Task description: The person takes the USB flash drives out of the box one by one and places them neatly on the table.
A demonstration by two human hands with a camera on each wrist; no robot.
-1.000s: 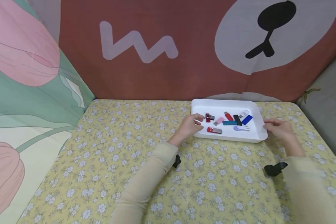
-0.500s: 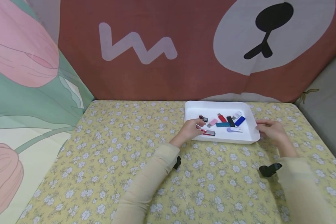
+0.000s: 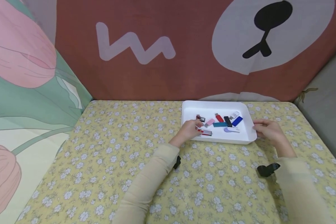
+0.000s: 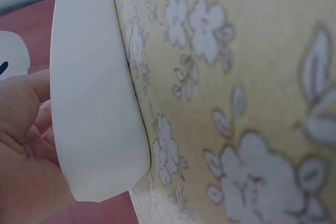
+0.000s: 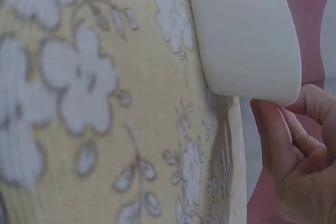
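A white tray (image 3: 224,139) with several USB sticks in it lies near the table's back edge. My left hand (image 3: 188,130) reaches over its left front corner, thumb and fingers apart. Right at those fingertips is a red-and-silver USB stick (image 3: 205,132), partly covered. Behind it lies a dark red one (image 3: 200,118) with a metal end. In the left wrist view the tray's wall hides part of the left hand (image 4: 26,140). My right hand (image 3: 268,130) pinches the tray's right rim; in the right wrist view its thumb and fingers (image 5: 275,135) meet at the tray's corner.
Farther right in the tray are pink (image 3: 209,123), red (image 3: 219,117), teal (image 3: 220,124), black (image 3: 228,121), blue (image 3: 237,121), purple-and-white (image 3: 231,129) and white (image 3: 235,115) USB sticks. A floral cloth (image 3: 100,155) covers the table; a printed curtain (image 3: 145,81) hangs behind.
The tray has slid left with my right hand at its rim. My left hand has stayed nearly in place, so its fingers now overlap the tray's inside by the red-and-silver USB stick.
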